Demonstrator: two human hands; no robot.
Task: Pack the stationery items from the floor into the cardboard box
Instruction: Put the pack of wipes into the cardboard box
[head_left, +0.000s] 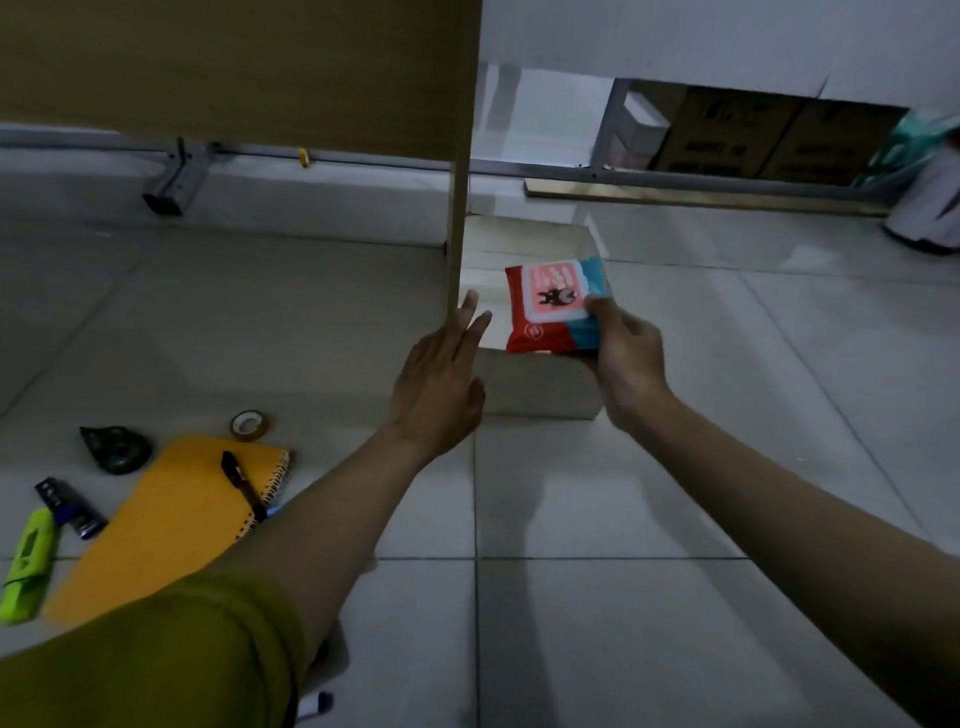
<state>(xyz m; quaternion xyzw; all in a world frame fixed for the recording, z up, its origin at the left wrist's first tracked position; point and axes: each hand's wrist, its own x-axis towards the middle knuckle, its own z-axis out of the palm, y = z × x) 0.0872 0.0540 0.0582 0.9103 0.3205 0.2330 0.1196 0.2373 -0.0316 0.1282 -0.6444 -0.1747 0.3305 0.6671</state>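
Right hand: the right hand (626, 358) grasps a red, pink and blue soft packet (558, 306) by its lower right corner, thumb on top; the other fingers are hidden under the packet.
Packet: it is held above the open cardboard box (540, 387), over the near wall. The print on it is too blurred to read; only a small dark cartoon figure shows.
Left hand: the left hand (441, 379) is released, fingers stretched out, at the left wall of the box. I cannot tell if it touches the cardboard.
Box: it stands on the tiled floor (597, 499). Its raised flap (457, 218) is seen edge-on and hides part of the left side; the inside is mostly covered by the packet.
Floor, left side: an orange spiral notebook (166, 525) with a black pen (244, 486) lying on it, a roll of tape (250, 425) just beyond it, a dark green tape dispenser (117, 449), a dark blue item (70, 506) with unreadable print, and a lime green item (28, 566) that I cannot identify.
Partly hidden: the notebook's near corner is covered by the left sleeve (156, 660); a marker (314, 704) shows only its end beside the sleeve.
Background: stacked boxes (769, 135) under a shelf, blurred.
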